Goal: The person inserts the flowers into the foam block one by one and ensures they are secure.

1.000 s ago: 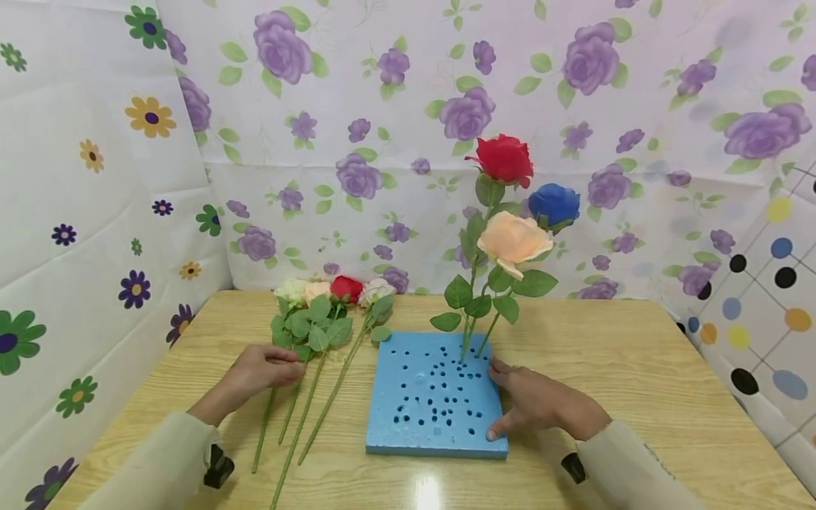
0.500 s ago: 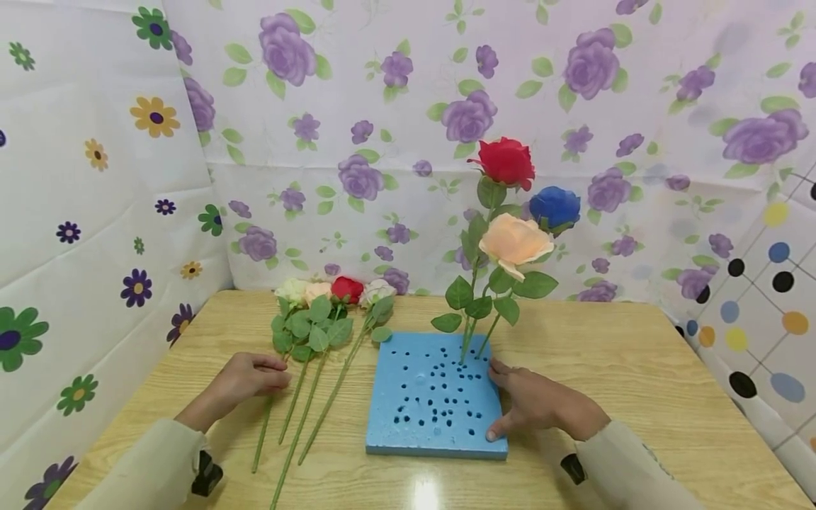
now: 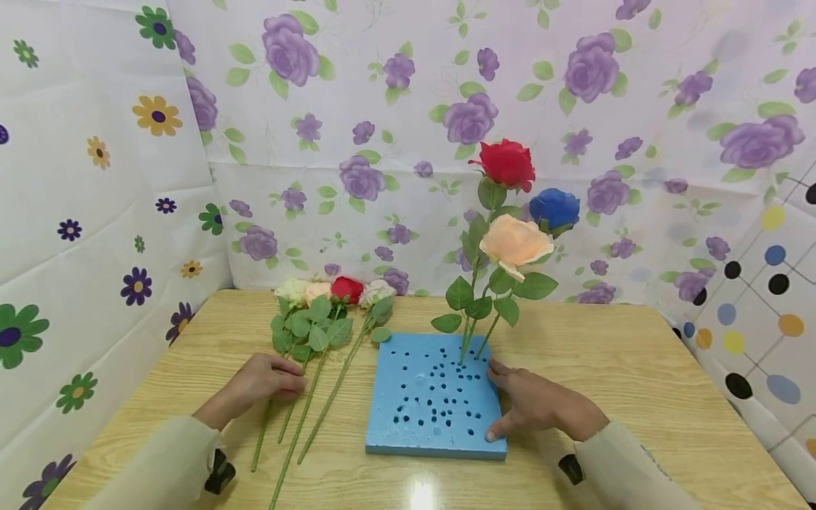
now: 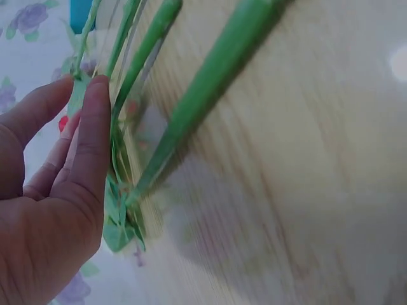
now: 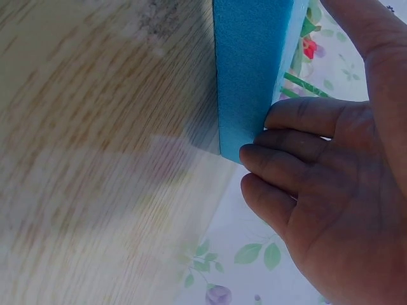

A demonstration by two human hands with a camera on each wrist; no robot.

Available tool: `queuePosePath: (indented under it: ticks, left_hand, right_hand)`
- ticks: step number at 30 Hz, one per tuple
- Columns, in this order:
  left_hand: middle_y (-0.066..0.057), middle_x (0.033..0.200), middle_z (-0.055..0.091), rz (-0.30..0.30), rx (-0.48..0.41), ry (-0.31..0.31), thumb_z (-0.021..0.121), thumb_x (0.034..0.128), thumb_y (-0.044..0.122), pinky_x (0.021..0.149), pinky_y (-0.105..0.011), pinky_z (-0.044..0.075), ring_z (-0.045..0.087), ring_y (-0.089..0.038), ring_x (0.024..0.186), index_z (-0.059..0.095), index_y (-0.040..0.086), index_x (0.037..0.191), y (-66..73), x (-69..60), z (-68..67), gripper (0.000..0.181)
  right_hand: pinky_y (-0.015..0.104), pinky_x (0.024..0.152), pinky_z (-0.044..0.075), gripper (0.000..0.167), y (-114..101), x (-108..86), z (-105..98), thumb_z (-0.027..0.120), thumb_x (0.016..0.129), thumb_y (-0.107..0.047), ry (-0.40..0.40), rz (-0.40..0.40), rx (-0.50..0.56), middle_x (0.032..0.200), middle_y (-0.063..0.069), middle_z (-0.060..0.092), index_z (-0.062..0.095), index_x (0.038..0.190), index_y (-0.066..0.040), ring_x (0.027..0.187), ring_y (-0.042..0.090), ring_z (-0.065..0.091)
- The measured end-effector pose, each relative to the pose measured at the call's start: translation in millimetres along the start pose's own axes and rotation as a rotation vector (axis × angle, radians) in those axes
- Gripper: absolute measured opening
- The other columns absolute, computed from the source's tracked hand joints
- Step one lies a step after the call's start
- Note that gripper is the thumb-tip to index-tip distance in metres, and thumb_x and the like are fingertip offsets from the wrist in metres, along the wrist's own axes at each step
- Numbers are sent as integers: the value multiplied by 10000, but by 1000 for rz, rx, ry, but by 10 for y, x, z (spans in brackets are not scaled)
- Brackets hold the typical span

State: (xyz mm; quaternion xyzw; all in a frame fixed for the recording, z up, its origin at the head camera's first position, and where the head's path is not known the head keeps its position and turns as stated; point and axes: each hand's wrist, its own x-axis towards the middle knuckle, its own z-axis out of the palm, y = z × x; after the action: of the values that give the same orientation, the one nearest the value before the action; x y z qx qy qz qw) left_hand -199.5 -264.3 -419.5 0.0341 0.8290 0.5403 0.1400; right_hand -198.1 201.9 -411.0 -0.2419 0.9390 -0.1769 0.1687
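In the head view my left hand point(image 3: 263, 382) hovers by several artificial roses lying on the table, near the stems below their leaves. The left wrist view shows thumb and forefinger apart beside a green stem point(image 4: 138, 67), gripping nothing. The lying blooms include a red rose point(image 3: 347, 289) and a white rose point(image 3: 377, 292). My right hand point(image 3: 548, 405) rests against the right edge of a blue foam block point(image 3: 414, 397) full of holes, its fingertips point(image 5: 257, 155) touching the side. A red rose point(image 3: 507, 164), a blue rose point(image 3: 554, 208) and a peach rose point(image 3: 516, 243) stand upright in the block.
The wooden table point(image 3: 612, 354) extends to both sides of the block. A floral cloth point(image 3: 408, 212) hangs behind it, with patterned cloth at the left and right too. Some lying stems reach toward the table's front edge.
My left hand moves left from the stems, then back right to them, with no flower lifted. The right hand stays at the block's edge.
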Motion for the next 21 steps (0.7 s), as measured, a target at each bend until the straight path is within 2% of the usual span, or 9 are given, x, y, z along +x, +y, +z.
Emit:
queuePosePath:
  ticks: [2, 5, 12, 21]
  left_hand:
    - [-216, 1053, 693, 5, 10, -24, 713, 913, 42, 785, -405, 614, 715, -308, 913, 591, -218, 1187, 18, 35, 37, 397]
    - [-196, 1013, 705, -18, 26, -25, 733, 902, 51, 755, -398, 619, 721, -302, 878, 609, -204, 1167, 57, 97, 101, 388]
    - [-124, 843, 710, -97, 117, 47, 795, 852, 68, 642, -353, 621, 706, -233, 715, 679, -126, 1070, 121, 198, 236, 314]
    - [-132, 809, 698, -125, 151, 81, 795, 828, 4, 599, -352, 612, 687, -216, 669, 679, -115, 1019, 169, 218, 318, 253]
  right_hand:
    - [572, 1115, 356, 1137, 5, 1, -7, 845, 700, -583, 2, -8, -8, 1588, 271, 234, 373, 1478, 99, 1402, 486, 317]
    - [573, 1113, 359, 1137, 11, 0, -27, 842, 701, -587, 11, -13, -19, 1583, 277, 244, 376, 1475, 103, 1396, 488, 326]
    - [575, 1117, 351, 1137, 14, -10, -42, 846, 701, -576, 6, -9, 5, 1581, 286, 237, 371, 1474, 110, 1404, 488, 311]
    - [573, 1120, 348, 1128, 11, -6, -7, 845, 705, -571, -5, 0, 17, 1594, 262, 223, 368, 1487, 86, 1407, 488, 304]
